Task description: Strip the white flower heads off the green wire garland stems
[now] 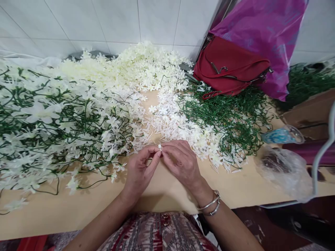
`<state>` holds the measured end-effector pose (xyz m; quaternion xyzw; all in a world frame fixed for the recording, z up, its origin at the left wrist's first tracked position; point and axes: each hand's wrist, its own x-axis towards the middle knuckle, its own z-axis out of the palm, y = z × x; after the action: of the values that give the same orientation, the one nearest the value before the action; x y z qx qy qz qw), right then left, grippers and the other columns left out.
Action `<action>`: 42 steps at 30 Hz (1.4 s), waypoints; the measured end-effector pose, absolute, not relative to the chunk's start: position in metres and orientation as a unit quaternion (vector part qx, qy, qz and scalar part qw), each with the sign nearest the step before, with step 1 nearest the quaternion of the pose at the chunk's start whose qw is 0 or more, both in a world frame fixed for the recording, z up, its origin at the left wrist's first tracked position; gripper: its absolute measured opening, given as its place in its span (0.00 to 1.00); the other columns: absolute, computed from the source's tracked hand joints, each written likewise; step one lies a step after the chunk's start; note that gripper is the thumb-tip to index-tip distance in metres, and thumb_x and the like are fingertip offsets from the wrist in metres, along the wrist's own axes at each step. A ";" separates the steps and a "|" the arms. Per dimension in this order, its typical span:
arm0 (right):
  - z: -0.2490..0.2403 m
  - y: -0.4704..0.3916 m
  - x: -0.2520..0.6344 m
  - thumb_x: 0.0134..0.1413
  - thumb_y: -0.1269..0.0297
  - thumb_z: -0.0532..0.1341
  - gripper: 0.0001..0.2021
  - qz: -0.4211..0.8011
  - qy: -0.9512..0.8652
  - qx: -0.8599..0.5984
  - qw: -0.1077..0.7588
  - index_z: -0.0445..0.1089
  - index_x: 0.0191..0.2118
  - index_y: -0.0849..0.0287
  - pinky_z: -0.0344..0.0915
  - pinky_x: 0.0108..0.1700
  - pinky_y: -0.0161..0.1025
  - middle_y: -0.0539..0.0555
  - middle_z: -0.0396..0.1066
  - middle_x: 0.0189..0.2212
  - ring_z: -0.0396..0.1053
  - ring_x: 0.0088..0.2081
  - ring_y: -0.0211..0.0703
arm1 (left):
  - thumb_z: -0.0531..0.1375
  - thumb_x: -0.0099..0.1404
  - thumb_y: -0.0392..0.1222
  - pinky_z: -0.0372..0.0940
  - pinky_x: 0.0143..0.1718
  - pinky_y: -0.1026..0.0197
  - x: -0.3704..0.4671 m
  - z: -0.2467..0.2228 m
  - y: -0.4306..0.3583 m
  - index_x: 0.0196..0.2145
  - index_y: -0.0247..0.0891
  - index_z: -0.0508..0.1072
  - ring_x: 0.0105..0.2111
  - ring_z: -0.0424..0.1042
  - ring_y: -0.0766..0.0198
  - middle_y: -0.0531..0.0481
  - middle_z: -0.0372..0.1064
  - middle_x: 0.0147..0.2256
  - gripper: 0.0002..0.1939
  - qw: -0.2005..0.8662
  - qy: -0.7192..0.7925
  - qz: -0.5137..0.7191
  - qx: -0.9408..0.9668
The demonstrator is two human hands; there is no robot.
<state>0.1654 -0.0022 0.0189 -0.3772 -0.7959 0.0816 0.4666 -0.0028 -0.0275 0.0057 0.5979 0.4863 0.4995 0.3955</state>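
Observation:
Both hands meet fingertip to fingertip over the front of the table. My left hand (140, 169) is closed in a pinch, thumb against forefinger. Beside it my right hand (181, 162) pinches too, its fingertips touching those of the left. Between the tips shows a tiny white flower piece (159, 146), mostly covered by the fingers. Just beyond the hands lie loose white stamen pieces (167, 127) in a heap. White artificial flowers on green stems (86, 129) are piled to the left. To the right is a tangle of bare green stems (222, 122).
Cream blossoms (154, 64) are heaped along the tiled wall. A red handbag (230, 62) and a purple plastic bag (272, 35) stand back right. A plastic cup (282, 135), a clear bag (285, 170) and a grey metal bar (320, 153) are at the right. The wooden table (104, 205) has its edge near my body.

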 end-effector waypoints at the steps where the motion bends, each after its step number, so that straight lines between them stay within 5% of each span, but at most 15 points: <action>1: 0.020 -0.002 0.165 0.64 0.76 0.64 0.07 0.086 -0.794 -0.380 0.466 0.75 0.42 0.57 0.75 0.48 0.50 0.58 0.83 0.40 0.80 0.43 0.50 | 0.61 0.74 0.38 0.68 0.39 0.65 -0.002 0.006 -0.028 0.42 0.39 0.76 0.34 0.74 0.66 0.51 0.76 0.35 0.03 0.383 0.487 0.499 0.605; 9: 0.025 -0.005 0.161 0.60 0.76 0.65 0.09 0.270 -0.714 -0.412 0.498 0.77 0.37 0.53 0.75 0.49 0.48 0.53 0.82 0.39 0.78 0.44 0.47 | 0.61 0.73 0.35 0.67 0.36 0.67 0.001 0.010 -0.026 0.39 0.40 0.75 0.33 0.72 0.68 0.53 0.74 0.34 0.03 0.384 0.478 0.507 0.606; 16: 0.020 -0.004 0.163 0.57 0.75 0.67 0.09 0.438 -0.602 -0.421 0.519 0.79 0.33 0.52 0.75 0.49 0.44 0.52 0.81 0.40 0.79 0.44 0.43 | 0.63 0.73 0.39 0.70 0.42 0.65 0.002 0.006 -0.026 0.43 0.41 0.75 0.37 0.77 0.65 0.51 0.78 0.37 0.03 0.414 0.484 0.511 0.577; 31: 0.020 -0.005 0.156 0.56 0.75 0.67 0.08 0.422 -0.606 -0.440 0.512 0.78 0.31 0.53 0.74 0.44 0.40 0.52 0.80 0.39 0.78 0.41 0.41 | 0.64 0.71 0.42 0.68 0.38 0.66 0.001 0.001 -0.026 0.41 0.39 0.77 0.32 0.74 0.67 0.51 0.78 0.34 0.05 0.434 0.517 0.511 0.532; 42: 0.021 -0.003 0.162 0.58 0.69 0.67 0.05 0.484 -0.575 -0.433 0.498 0.79 0.33 0.54 0.75 0.50 0.43 0.54 0.81 0.43 0.79 0.45 0.43 | 0.64 0.71 0.42 0.73 0.40 0.64 0.001 0.002 -0.027 0.41 0.39 0.78 0.34 0.78 0.64 0.49 0.80 0.35 0.05 0.415 0.505 0.517 0.552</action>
<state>0.1616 -0.0027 0.0214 -0.4330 -0.5753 0.4836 0.4976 0.0008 -0.0265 0.0023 0.5518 0.5053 0.5175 0.4152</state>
